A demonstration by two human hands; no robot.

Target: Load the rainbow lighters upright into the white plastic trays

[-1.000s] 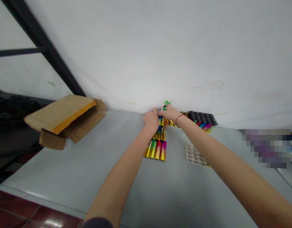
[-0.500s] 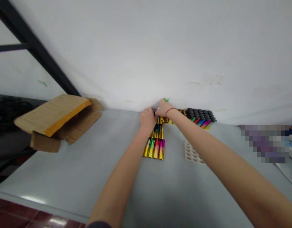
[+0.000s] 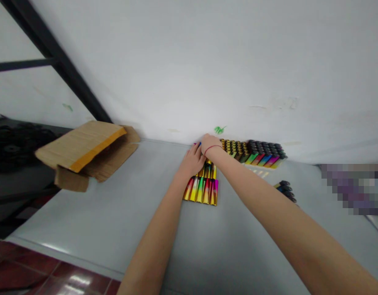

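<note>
Shiny tubes (image 3: 201,192) in gold fading to red, green and magenta lie side by side in stacked rows on the grey table. Across the far part of these rows rests my left hand (image 3: 193,159), its fingers stretched forward over them. My right hand (image 3: 211,143), with a thin red band at the wrist, is bent over the far end of the rows and touches or nearly touches my left fingertips. Its fingers are curled and their tips hidden, so what they pinch cannot be made out. A bit of blue shows between the two hands.
Right of my hands, gold-topped tubes (image 3: 234,147) and black-topped coloured tubes (image 3: 267,153) stand in blocks against the white wall (image 3: 176,73). More black-topped pieces (image 3: 287,190) peek out behind my right forearm. An open cardboard box (image 3: 87,147) lies at the left, beside a dark frame (image 3: 66,69).
The view has shifted slightly. My right hand has come down and closer to my left hand. More tubes show in the near row, and the white tray with holes is now mostly behind my forearm.
</note>
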